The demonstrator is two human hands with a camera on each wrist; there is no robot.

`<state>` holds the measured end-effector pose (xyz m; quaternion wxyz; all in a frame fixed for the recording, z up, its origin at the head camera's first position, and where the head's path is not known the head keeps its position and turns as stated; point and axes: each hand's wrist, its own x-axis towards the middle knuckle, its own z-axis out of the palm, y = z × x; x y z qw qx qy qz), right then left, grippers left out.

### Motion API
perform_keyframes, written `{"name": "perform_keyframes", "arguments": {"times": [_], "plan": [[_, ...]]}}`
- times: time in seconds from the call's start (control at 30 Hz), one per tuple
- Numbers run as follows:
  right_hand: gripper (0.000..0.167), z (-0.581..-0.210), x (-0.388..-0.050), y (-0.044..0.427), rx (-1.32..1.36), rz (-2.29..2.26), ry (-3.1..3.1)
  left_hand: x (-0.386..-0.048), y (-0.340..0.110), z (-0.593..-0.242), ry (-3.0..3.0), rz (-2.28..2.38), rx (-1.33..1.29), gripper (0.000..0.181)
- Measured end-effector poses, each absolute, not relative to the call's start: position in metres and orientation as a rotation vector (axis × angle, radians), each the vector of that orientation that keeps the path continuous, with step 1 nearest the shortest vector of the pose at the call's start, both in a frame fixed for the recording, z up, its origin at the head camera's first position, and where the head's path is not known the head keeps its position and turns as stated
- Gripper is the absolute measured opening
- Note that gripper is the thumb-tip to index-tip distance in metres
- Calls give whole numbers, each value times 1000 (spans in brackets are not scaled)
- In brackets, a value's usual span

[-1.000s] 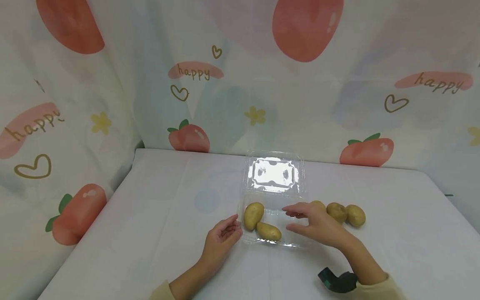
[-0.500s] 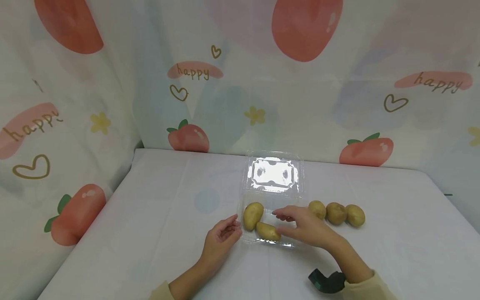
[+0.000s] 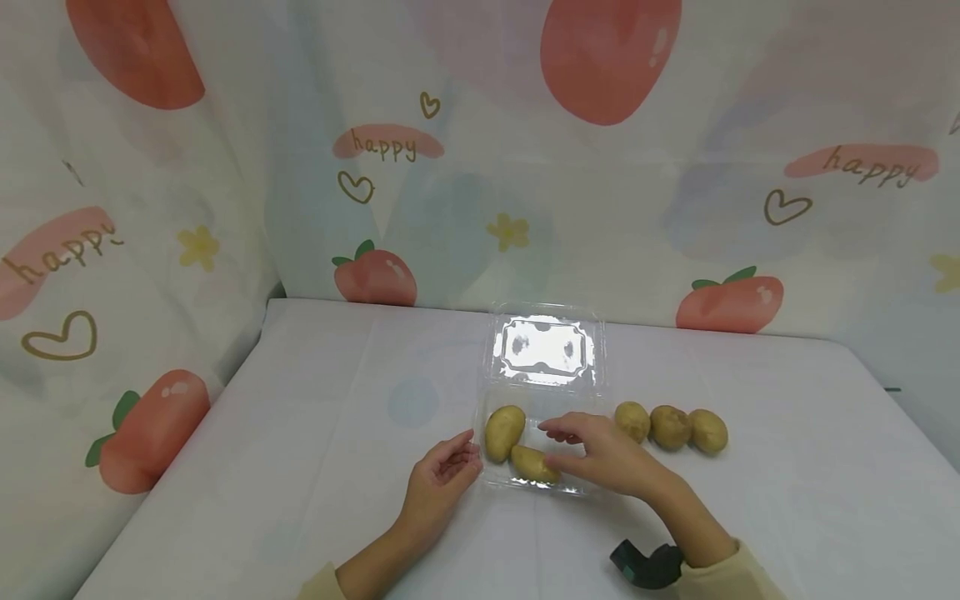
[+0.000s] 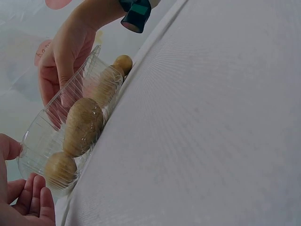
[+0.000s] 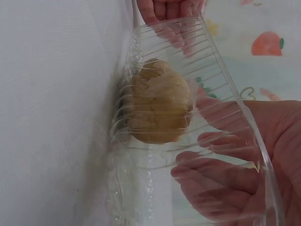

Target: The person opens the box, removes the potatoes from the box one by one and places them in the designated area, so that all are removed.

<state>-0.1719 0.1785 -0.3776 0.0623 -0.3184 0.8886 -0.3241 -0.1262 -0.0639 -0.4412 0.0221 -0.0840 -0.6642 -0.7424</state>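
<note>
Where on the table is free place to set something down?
Bare tablecloth lies left of the left hand and right of the three potatoes. Crowded: the clear container, with two potatoes and the right hand.

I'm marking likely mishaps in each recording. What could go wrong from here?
1. The right grip reaches into the clear container, so withdrawing it carelessly could catch and shift that light-looking plastic.
2. In the head view it partly covers the front potato, so a nudge might roll that one.
3. Three potatoes sit outside in a row with nothing seen bracing them; a bump might scatter them.
</note>
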Motion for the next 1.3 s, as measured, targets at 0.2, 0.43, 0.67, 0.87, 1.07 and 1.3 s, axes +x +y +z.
{"name": "perform_keyframes", "arguments": {"times": [0.2,0.43,0.67,0.87,1.07,1.3], "plan": [[42,-378,-172,172,-967,-988,2662,-125,-64,-440,-2065,-2297,-254,44],[45,-380,-172,168,-975,-978,2629,-125,-64,-441,-2066,-2295,-256,44],[47,-384,-174,164,-971,-993,2582,-125,-64,-440,-2078,-2289,-249,44],[46,-387,-175,163,-1001,-1002,2573,-125,-63,-440,-2074,-2292,-228,44],[44,-388,-176,161,-1012,-981,2594,-125,-63,-440,-2079,-2276,-239,43],[32,-391,-176,159,-1002,-959,2623,-126,-63,-440,-2086,-2271,-245,43]]}}
